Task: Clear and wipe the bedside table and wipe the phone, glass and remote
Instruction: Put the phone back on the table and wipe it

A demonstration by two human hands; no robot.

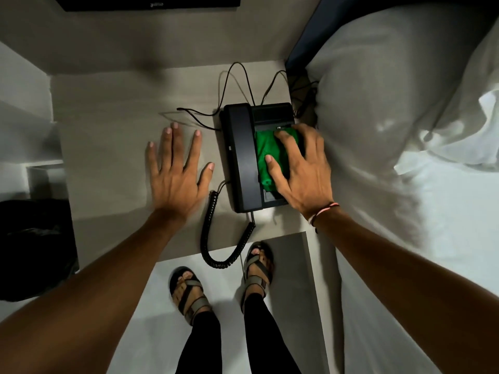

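A black corded phone (243, 157) sits on the right side of the pale bedside table (108, 125), its handset in the cradle. My right hand (299, 168) presses a green cloth (266, 155) flat onto the phone's keypad area, with spread fingers on top of the cloth. My left hand (175, 168) rests palm down on the bare tabletop just left of the phone, fingers straight and spread. No glass or remote is in view.
The phone's coiled cord (213, 238) hangs over the table's front edge, and thin cables (229, 85) run behind the phone. A bed with white pillow and sheets (391, 117) borders the table on the right. A dark bin (32, 247) stands at the left. My sandalled feet (189, 290) are below.
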